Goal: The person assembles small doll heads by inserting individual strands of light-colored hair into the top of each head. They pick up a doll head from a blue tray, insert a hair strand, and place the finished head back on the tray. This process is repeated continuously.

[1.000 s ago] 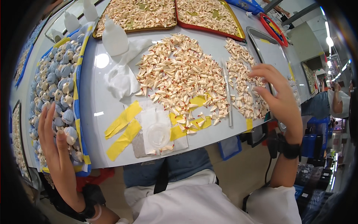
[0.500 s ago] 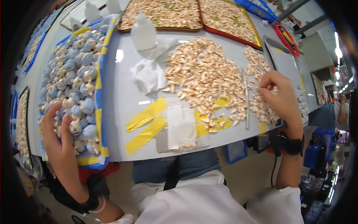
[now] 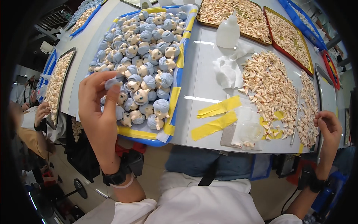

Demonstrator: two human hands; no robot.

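Observation:
My left hand [image 3: 97,112] is raised over the near left edge of a blue tray [image 3: 178,71]. Between its thumb and fingers it pinches a small doll head [image 3: 111,83] with blue hair, its front turned from view. Many similar doll heads [image 3: 141,96] with pale faces fill the tray. At the table's right side my right hand [image 3: 329,130] has its thumb and fingertips pressed together; what they hold, if anything, is too small to make out. Close by lie the strip of small pale pointed pieces [image 3: 308,108] and a bigger pile of pale pieces [image 3: 270,91].
A white squeeze bottle [image 3: 228,33] stands behind crumpled white tissue [image 3: 227,71]. Yellow tape strips [image 3: 214,125] and a clear round dish [image 3: 250,130] lie near the front edge. A thin metal rod [image 3: 294,128] divides the pieces. Trays of pieces [image 3: 238,18] stand behind; another person's hand [image 3: 41,112] is at far left.
The view has swung left, so the table appears shifted right. My left hand has lifted from among the doll heads with one in its fingers. My right hand stays by the pale pieces, fingers still pinched.

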